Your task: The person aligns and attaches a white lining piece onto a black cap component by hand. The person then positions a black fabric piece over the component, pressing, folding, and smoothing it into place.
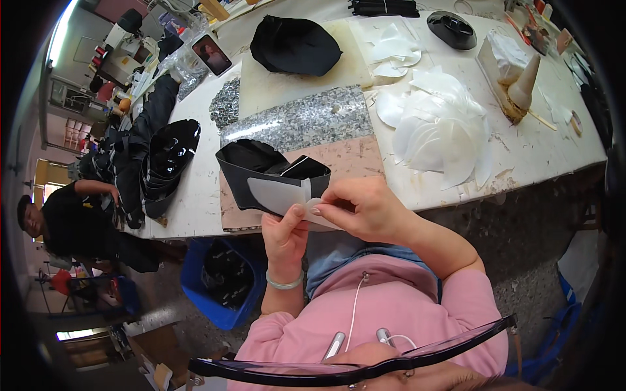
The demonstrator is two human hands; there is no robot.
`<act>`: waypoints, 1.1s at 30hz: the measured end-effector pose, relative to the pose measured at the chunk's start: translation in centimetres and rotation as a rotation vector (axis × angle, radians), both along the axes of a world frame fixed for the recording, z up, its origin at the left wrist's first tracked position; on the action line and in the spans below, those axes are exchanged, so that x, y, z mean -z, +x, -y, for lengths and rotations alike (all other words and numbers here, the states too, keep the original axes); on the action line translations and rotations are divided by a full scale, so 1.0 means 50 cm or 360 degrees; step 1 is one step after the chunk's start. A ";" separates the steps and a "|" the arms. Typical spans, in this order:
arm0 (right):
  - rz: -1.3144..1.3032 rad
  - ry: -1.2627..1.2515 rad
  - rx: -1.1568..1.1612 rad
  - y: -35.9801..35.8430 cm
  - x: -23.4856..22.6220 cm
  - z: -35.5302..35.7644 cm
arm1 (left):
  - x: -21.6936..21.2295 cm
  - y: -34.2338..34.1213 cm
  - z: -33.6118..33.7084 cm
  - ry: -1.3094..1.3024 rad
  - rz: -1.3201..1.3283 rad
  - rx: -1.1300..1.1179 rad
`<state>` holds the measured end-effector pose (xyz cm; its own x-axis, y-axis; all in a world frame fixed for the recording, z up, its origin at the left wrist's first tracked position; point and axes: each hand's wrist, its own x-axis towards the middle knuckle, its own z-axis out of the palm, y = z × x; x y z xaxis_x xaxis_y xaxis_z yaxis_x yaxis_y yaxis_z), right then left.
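Right hand (362, 205) has its thumb and fingertips pinched on the end of a white panel (277, 194), and the left hand (285, 238) is clamped on the same work just beside it, thumb in front. That panel lies against the side of a black cap piece (235, 186), tilted over the near edge of the pinkish board (355, 156). Past that there's a speckled sheet (293, 116), then another black cap (293, 45). White pieces (443, 130) pile up to the right, glossy black visors (171, 150) left. 2 hands, both busy.
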<state>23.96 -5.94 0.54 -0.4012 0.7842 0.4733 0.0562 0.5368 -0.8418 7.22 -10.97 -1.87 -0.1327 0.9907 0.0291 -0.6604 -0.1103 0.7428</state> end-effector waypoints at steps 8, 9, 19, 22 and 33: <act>0.0091 -0.0129 -0.0003 0.009 0.000 0.010 | 0.028 -0.004 0.009 0.0017 -0.0403 -0.0250; 0.0101 -0.0103 -0.0026 0.007 0.002 0.010 | 0.027 -0.004 0.009 0.0013 -0.0396 -0.0223; 0.0126 -0.0004 0.0081 -0.002 0.019 0.001 | 0.030 0.009 0.010 0.0058 -0.0641 -0.0393; 0.0193 -0.0132 0.0036 0.004 0.018 0.006 | 0.037 0.013 0.012 0.0062 -0.0678 -0.0389; 0.0277 -0.0221 0.0021 -0.001 0.019 -0.017 | 0.017 0.016 0.003 0.0009 -0.0742 -0.0239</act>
<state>23.93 -5.10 -0.42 -0.4564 0.8429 0.2851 0.2134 0.4148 -0.8845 8.00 -11.14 -2.73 -0.2456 0.9613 0.1248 -0.2338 -0.1837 0.9548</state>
